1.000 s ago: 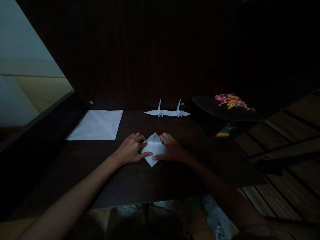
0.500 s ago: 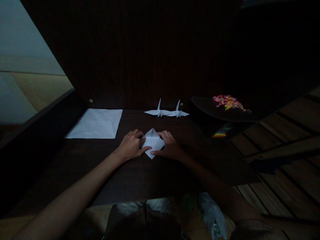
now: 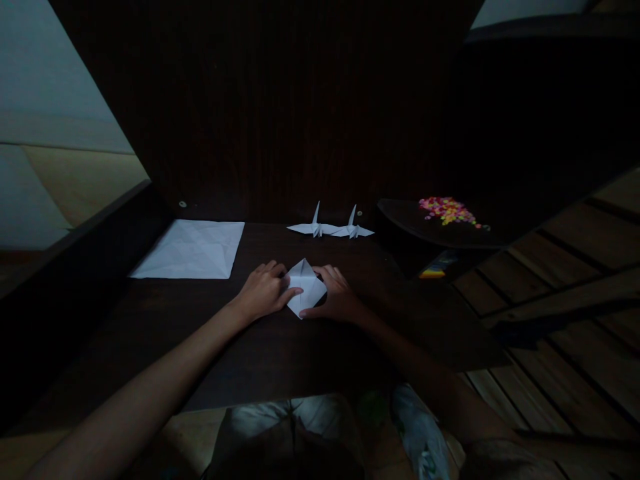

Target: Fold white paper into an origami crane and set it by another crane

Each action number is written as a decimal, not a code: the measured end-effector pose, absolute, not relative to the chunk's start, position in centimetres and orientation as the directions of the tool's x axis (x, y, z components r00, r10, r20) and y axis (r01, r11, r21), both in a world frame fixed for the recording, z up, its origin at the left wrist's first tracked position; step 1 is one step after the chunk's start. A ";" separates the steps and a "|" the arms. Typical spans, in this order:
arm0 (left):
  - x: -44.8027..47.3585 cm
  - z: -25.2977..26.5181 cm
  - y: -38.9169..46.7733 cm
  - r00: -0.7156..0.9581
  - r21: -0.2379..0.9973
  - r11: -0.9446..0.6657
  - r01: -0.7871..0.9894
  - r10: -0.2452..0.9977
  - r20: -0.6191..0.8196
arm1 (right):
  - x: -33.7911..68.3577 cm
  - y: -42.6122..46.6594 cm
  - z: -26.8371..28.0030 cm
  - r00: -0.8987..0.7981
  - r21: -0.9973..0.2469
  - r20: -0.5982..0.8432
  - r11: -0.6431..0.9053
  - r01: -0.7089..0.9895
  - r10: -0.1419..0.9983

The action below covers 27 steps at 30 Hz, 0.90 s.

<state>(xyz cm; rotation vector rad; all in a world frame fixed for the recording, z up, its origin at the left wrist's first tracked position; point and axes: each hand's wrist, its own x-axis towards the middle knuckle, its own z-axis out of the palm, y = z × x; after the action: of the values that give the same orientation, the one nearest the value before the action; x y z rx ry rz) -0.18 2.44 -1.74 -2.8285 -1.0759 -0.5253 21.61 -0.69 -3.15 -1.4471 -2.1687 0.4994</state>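
Between my hands a small folded white paper [image 3: 306, 288], roughly diamond-shaped with a centre crease, lies on the dark tabletop [image 3: 240, 360]. My left hand [image 3: 265, 288] grips its left side, the thumb lying across the paper and the fingers curled at the edge. At the right side, my right hand [image 3: 340, 293] holds the paper with the thumb near its bottom corner and the fingers by the upper right edge. Two white paper cranes [image 3: 316, 229] stand side by side behind it, wings touching or overlapping.
A creased white paper sheet [image 3: 193, 250] lies at the back left. On a curved dark shelf [image 3: 400, 212] at the right sits a heap of small colourful pieces [image 3: 449, 211]. A dark side panel [image 3: 75, 247] borders the left, and a tall panel [image 3: 270, 120] rises behind.
My right thumb has moved down toward the paper's bottom corner. Both hands keep hold of the folded paper. The view has shifted slightly.
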 end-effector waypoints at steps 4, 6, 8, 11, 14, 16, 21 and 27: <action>-0.1 -1.8 2.5 0.685 0.063 -0.744 0.665 0.642 0.345 | 21.6 -0.7 -3.0 -0.320 -0.557 0.194 0.373 0.742 0.927; -0.1 -1.8 2.5 0.678 0.068 -0.739 0.670 0.647 0.347 | 21.6 -0.6 -3.1 -0.317 -0.565 0.205 0.377 0.734 0.926; -0.1 -1.8 2.5 0.675 0.073 -0.738 0.671 0.648 0.353 | 21.5 -0.5 -3.3 -0.288 -0.594 0.217 0.360 0.719 0.933; 0.0 -1.7 2.5 0.683 0.070 -0.745 0.663 0.640 0.351 | 21.3 -0.4 -3.6 -0.211 -0.637 0.264 0.334 0.695 0.941; 0.0 -1.8 2.4 0.705 0.052 -0.763 0.645 0.620 0.345 | 21.2 -0.4 -3.7 -0.164 -0.621 0.345 0.356 0.698 0.924; 0.0 -1.7 2.3 0.714 0.030 -0.765 0.643 0.614 0.336 | 21.3 -0.5 -3.7 -0.174 -0.584 0.409 0.404 0.704 0.896; -0.1 -1.7 1.8 0.677 0.031 -0.741 0.671 0.630 0.380 | 21.7 -0.8 -3.8 -0.390 -0.393 0.433 0.560 0.730 0.812; -0.5 -2.5 1.7 0.688 0.156 -0.790 0.593 0.598 0.411 | 22.0 -1.0 -3.8 -0.529 -0.301 0.407 0.657 0.691 0.744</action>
<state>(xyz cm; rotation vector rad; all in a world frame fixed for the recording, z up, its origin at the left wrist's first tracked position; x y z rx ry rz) -0.52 1.70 -2.52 -2.8963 -1.0221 -0.7107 21.98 -0.99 -3.78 -1.1153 -2.3679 0.1393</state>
